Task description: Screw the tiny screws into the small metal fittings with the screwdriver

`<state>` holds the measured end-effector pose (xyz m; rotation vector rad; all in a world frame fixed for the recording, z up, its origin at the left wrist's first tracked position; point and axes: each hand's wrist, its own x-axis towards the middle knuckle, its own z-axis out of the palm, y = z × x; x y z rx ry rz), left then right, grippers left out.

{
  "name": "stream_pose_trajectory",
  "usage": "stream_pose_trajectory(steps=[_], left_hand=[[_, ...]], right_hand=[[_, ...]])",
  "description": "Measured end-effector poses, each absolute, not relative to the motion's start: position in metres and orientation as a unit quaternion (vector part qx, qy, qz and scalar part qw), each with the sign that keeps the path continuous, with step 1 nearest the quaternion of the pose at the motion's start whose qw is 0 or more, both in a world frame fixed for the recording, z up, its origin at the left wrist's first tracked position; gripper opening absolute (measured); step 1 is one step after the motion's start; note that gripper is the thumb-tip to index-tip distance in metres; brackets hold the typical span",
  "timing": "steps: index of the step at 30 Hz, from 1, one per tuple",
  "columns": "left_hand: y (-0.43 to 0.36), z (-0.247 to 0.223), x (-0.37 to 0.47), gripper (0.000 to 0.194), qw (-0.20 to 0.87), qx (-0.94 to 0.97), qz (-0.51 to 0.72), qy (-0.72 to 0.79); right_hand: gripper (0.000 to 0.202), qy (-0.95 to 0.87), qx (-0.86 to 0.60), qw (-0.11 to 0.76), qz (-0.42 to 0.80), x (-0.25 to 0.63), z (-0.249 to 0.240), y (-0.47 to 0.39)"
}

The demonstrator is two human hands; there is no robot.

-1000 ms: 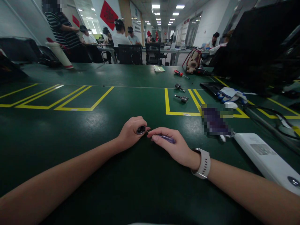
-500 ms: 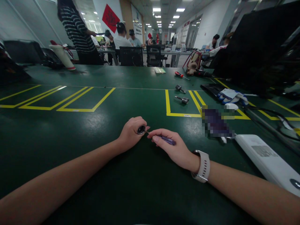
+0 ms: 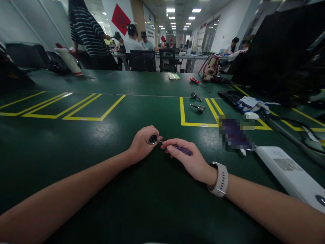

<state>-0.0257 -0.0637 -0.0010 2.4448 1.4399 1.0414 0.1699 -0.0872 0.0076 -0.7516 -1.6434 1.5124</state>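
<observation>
Fingers of my left hand (image 3: pixel 143 145) are wrapped round a dark round metal part (image 3: pixel 153 139), whose open end faces up toward me. My right hand (image 3: pixel 189 157), with a pale watch strap on its wrist, holds a small screwdriver (image 3: pixel 183 150) with a purple handle. The screwdriver's thin shaft points left, its tip at the side of the metal part by my left fingertips; whether it touches is too small to tell. Farther back lie two dark metal parts with shafts, one (image 3: pixel 201 108) inside a yellow-taped outline and another (image 3: pixel 196 96) behind it.
On the green table (image 3: pixel 114 200) lie a red screwdriver (image 3: pixel 195 80), a card (image 3: pixel 174 76), gloves (image 3: pixel 252 103), a blurred dark object (image 3: pixel 235 133), cables and a white device (image 3: pixel 289 173) at the right. A white cup (image 3: pixel 68 60) stands back left. People are beyond the table.
My right hand and the purple screwdriver have shifted slightly right, showing a little more of the shaft. A person in a striped top at the back left has moved slightly.
</observation>
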Motion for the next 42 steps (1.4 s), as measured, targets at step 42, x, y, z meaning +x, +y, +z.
stream_pose_trajectory(steps=[42], left_hand=[[-0.061,-0.002,-0.026,0.014,0.071,0.832,0.288,0.470]], right_hand=[[0.018,-0.620,-0.349,0.396,0.581,0.173,0.001,-0.078]])
